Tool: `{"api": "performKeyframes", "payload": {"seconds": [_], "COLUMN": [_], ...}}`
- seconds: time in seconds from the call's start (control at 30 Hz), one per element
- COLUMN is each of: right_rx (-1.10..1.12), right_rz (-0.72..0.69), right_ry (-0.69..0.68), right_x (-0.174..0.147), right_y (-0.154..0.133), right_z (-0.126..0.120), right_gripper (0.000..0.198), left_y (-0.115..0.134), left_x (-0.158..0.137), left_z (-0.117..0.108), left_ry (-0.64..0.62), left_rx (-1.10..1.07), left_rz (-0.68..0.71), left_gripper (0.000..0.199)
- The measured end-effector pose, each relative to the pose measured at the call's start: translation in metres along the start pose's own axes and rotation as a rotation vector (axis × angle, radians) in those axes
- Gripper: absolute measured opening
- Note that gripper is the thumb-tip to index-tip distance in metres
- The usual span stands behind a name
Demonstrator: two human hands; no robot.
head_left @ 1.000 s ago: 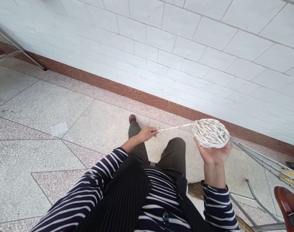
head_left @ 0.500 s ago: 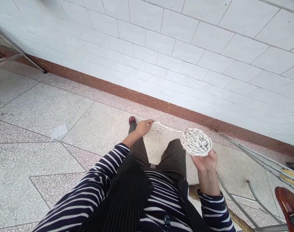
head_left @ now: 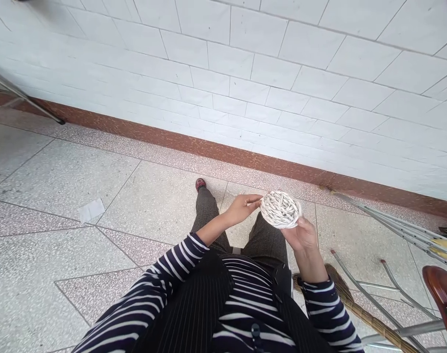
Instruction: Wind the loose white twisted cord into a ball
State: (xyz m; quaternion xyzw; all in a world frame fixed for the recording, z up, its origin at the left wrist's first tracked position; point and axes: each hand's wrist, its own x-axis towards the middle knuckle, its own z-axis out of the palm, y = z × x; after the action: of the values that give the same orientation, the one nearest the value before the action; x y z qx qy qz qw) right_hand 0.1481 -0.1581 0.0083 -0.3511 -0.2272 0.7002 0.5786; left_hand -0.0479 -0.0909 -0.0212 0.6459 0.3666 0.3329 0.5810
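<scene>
A round, off-white piece woven from twisted cord [head_left: 281, 210] is held up in front of my body. My right hand [head_left: 303, 236] grips it from below at its lower right rim, thumb on the near side. At the left rim, the fingers of my left hand [head_left: 241, 208] are pinched together against the weave. Whether a cord end is also between those fingertips is hidden. Faint loose strands show behind my left hand, above the floor.
A white tiled wall [head_left: 223, 88] with a red-brown base strip runs ahead. Folded metal legs [head_left: 385, 218], a straw broom [head_left: 374, 323] and a brown chair part [head_left: 442, 289] are at right. White paper [head_left: 91, 211] lies on the floor at left.
My left hand has moved right from the stretched-out cord to the rim of the woven piece. My right hand and the piece have shifted slightly left. The taut cord no longer shows.
</scene>
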Motion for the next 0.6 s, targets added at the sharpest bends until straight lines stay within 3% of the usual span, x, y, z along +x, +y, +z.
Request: {"api": "performKeyframes", "payload": {"seconds": [0.17, 0.37, 0.6], "right_rx": [0.022, -0.037, -0.153], "right_rz": [0.038, 0.057, -0.123], "right_ry": [-0.082, -0.2, -0.01], "right_x": [-0.002, 0.001, 0.011], "right_y": [0.001, -0.004, -0.024], "right_z": [0.003, 0.019, 0.012], "right_gripper": [0.083, 0.093, 0.068], "left_y": [-0.001, -0.014, -0.036], "left_x": [-0.004, 0.003, 0.004], "left_z": [-0.005, 0.001, 0.004], "left_ry": [0.039, 0.065, 0.005], "left_rx": [0.153, 0.245, 0.285], "left_rz": [-0.036, -0.072, -0.078], "left_gripper": [0.04, 0.022, 0.029]}}
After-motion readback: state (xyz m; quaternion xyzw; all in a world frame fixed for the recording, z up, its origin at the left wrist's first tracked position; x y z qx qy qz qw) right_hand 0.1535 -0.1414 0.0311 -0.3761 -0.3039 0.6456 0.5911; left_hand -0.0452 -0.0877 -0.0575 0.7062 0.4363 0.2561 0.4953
